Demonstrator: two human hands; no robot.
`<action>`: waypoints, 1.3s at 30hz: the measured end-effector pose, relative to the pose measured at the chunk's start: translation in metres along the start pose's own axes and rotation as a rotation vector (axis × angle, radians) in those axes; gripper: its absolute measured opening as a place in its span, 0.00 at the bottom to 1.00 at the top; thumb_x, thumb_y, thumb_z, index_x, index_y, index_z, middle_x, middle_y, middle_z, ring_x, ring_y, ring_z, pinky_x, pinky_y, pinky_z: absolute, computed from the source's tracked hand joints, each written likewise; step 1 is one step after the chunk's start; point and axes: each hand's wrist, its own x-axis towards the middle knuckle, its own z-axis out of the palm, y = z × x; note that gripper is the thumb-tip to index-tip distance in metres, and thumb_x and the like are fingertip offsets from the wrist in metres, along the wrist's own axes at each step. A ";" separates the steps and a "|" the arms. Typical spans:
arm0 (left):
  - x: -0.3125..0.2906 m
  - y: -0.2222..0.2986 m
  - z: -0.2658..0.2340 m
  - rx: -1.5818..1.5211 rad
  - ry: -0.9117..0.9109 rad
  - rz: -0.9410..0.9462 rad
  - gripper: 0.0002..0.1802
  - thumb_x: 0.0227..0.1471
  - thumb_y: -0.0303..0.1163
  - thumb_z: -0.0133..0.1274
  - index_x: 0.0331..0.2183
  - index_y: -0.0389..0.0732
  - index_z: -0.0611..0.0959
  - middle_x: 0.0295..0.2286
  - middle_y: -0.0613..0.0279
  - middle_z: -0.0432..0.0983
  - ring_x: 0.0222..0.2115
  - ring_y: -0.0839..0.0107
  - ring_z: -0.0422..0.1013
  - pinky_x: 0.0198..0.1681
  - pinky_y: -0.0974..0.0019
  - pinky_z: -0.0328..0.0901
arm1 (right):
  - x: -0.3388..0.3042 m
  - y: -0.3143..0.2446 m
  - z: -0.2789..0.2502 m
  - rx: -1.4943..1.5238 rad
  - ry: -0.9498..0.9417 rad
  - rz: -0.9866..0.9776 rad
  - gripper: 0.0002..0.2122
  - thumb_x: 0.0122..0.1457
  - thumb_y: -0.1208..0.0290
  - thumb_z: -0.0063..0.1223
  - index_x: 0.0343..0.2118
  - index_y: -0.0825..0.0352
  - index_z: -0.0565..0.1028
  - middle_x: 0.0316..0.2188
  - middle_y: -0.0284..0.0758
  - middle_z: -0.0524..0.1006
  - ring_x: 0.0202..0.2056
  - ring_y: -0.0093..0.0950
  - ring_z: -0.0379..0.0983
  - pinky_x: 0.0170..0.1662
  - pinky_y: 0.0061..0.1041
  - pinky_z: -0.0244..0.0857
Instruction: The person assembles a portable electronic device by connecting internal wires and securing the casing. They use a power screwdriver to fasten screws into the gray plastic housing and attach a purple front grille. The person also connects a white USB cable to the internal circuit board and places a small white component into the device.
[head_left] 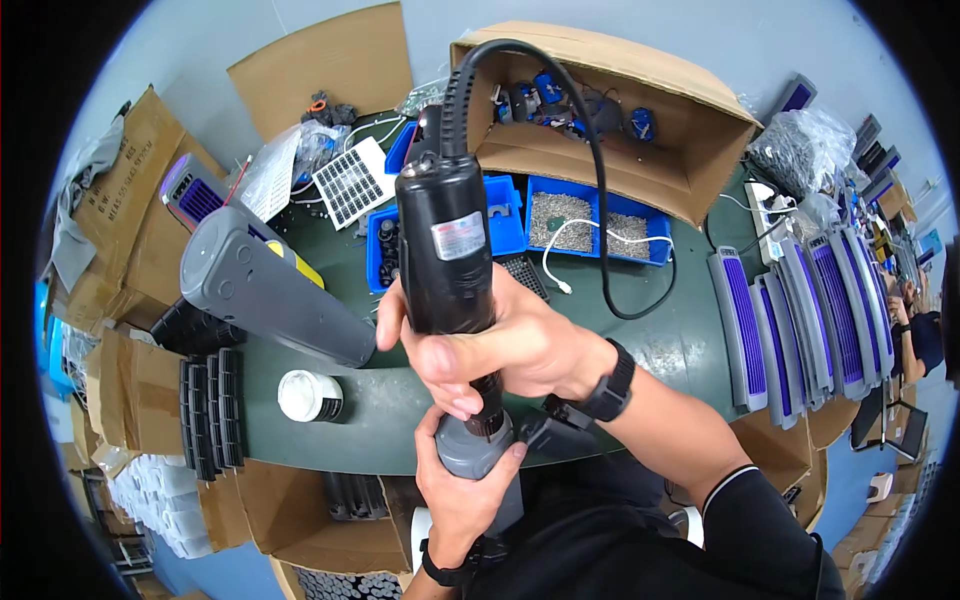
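Note:
My right hand (530, 345) is wrapped round a black electric screwdriver (438, 285), which stands upright with its cord looping from the top. The screwdriver's lower end meets the top of a grey plastic housing (465, 452). Around that housing, close to my body, the fingers and thumb of my left hand (455, 505) are closed. The screwdriver's tip and any screw under it cannot be made out. On the table to the left, a similar long grey housing (275, 290) stands, looking tilted in this view. In front of it is a white-lidded jar (308, 396).
Blue bins (640, 258) with small metal parts sit at the back, below a cardboard box (690, 150) of loose parts. Grey-and-purple panels (790, 320) lean in a row at the right. Black slotted parts (212, 415) stand at the left edge. Another person (915, 335) is at far right.

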 end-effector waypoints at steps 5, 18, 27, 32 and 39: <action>-0.005 0.007 -0.001 0.012 -0.073 -0.085 0.49 0.37 0.35 0.79 0.58 0.36 0.71 0.47 0.47 0.78 0.48 0.61 0.75 0.55 0.59 0.68 | -0.020 -0.033 -0.004 0.134 -0.252 -0.201 0.21 0.62 0.63 0.67 0.50 0.72 0.72 0.23 0.33 0.73 0.20 0.22 0.70 0.26 0.26 0.69; 0.035 0.057 -0.054 -0.653 0.008 0.304 0.45 0.59 0.44 0.61 0.66 0.31 0.60 0.58 0.41 0.69 0.56 0.49 0.69 0.58 0.41 0.70 | -0.253 -0.066 -0.135 -0.891 1.551 0.085 0.36 0.57 0.77 0.63 0.67 0.68 0.58 0.44 0.42 0.74 0.37 0.28 0.74 0.34 0.33 0.73; 0.041 0.019 0.047 -0.813 0.124 0.312 0.42 0.60 0.41 0.59 0.65 0.30 0.62 0.58 0.43 0.69 0.57 0.47 0.69 0.63 0.41 0.63 | -0.274 -0.033 -0.149 -1.645 1.277 0.345 0.41 0.63 0.67 0.53 0.72 0.79 0.44 0.72 0.61 0.48 0.74 0.50 0.42 0.76 0.38 0.39; 0.039 -0.007 0.035 -0.747 -0.037 0.187 0.47 0.54 0.39 0.66 0.66 0.30 0.62 0.59 0.44 0.69 0.59 0.51 0.66 0.66 0.47 0.58 | -0.315 -0.062 -0.044 -1.397 0.639 0.081 0.30 0.64 0.67 0.62 0.67 0.70 0.66 0.66 0.47 0.69 0.68 0.42 0.62 0.71 0.36 0.54; 0.046 -0.037 0.036 -0.245 -0.435 0.048 0.47 0.43 0.17 0.71 0.64 0.35 0.69 0.56 0.50 0.72 0.57 0.59 0.68 0.62 0.58 0.62 | -0.480 -0.194 0.003 -2.129 1.865 -0.226 0.25 0.53 0.68 0.70 0.55 0.68 0.78 0.52 0.47 0.80 0.55 0.44 0.75 0.61 0.38 0.67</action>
